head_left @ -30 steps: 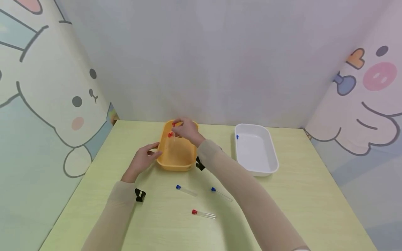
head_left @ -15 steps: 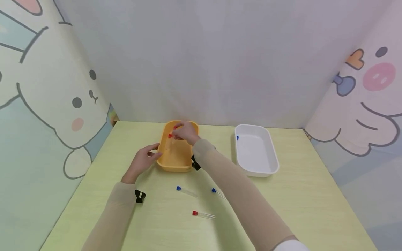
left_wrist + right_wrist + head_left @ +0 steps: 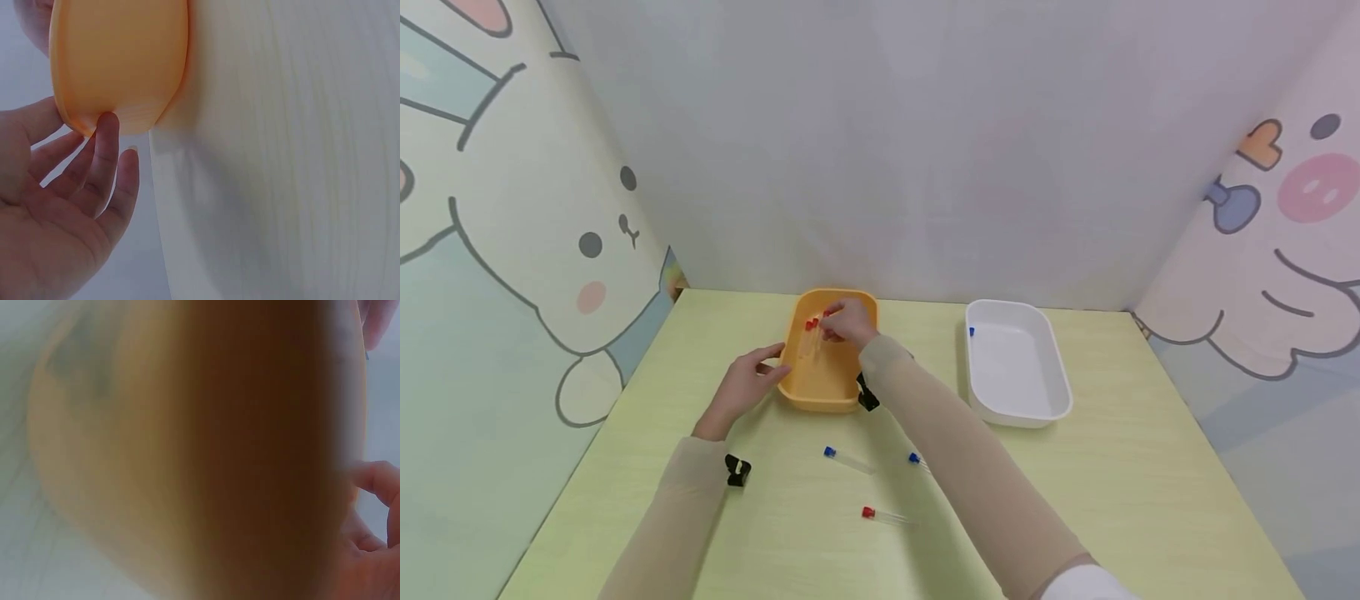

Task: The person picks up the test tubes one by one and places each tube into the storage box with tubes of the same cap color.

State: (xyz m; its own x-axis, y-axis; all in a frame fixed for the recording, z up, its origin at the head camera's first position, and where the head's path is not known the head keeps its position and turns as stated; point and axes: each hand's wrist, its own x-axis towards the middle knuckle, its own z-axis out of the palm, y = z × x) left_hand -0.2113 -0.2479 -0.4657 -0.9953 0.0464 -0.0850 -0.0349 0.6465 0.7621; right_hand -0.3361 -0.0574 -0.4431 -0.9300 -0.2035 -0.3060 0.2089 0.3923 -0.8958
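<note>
My left hand [image 3: 747, 385] holds the left rim of an orange tray [image 3: 820, 404], its thumb at the rim and fingertips against the outer wall [image 3: 119, 50]. Over the tray's back part, my right hand [image 3: 848, 322] has its fingers bent around a test tube with a red cap [image 3: 827, 314]; its lower part is hard to make out. Beside it, red-capped test tubes [image 3: 809, 327] lie inside the tray. In the right wrist view a blurred tray wall [image 3: 112, 487] covers most of the frame, and my right hand [image 3: 375, 550] shows only at the edge.
A white tray [image 3: 1018, 417] stands to the right, with a blue cap [image 3: 972, 332] at its left wall. On the table in front lie a blue-capped test tube [image 3: 850, 462], another blue-capped tube [image 3: 915, 458] partly behind my right sleeve, and a red-capped tube [image 3: 883, 516].
My right hand has lowered the red-capped test tube into the orange tray and shifted slightly right and nearer. My left hand stays at the tray's rim.
</note>
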